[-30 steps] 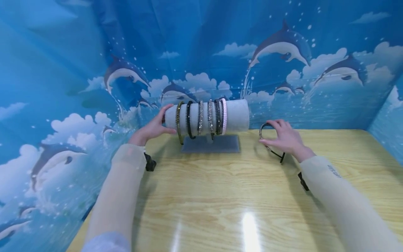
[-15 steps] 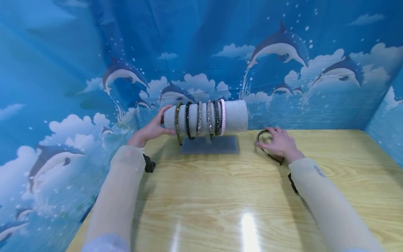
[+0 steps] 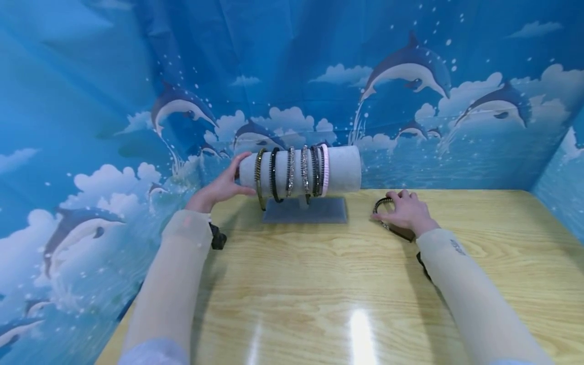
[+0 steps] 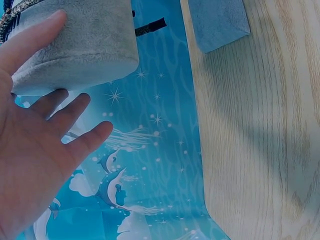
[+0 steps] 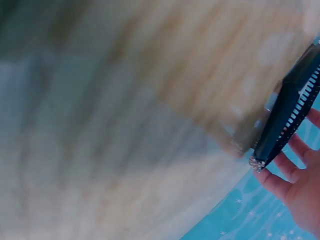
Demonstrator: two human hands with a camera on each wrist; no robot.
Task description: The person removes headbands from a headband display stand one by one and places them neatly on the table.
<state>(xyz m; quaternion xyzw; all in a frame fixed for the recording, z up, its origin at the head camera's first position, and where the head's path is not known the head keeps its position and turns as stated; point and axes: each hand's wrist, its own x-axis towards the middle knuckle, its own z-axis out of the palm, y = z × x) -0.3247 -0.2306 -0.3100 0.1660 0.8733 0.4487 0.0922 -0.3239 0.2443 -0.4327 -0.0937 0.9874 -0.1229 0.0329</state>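
A grey velvet roll stand (image 3: 343,167) on a flat grey base (image 3: 303,211) carries several headbands (image 3: 290,171), black, jewelled and pink. My left hand (image 3: 221,187) rests flat against the roll's left end with straight fingers; in the left wrist view the hand (image 4: 35,150) cups the roll's end (image 4: 85,45). To the right of the stand my right hand (image 3: 406,210) lies low on the table and holds a black jewelled headband (image 3: 380,203). The right wrist view shows the headband's toothed end (image 5: 290,120) against my fingers (image 5: 300,185).
The wooden table (image 3: 319,284) stretches wide in front of the stand. A blue dolphin-print backdrop (image 3: 410,76) walls in the back and both sides, close behind the stand. The table's left edge (image 4: 197,130) lies just beside the base (image 4: 217,20).
My right hand has come down and slightly left, bringing the black headband from upright to low on the table. The left hand stays on the roll's end.
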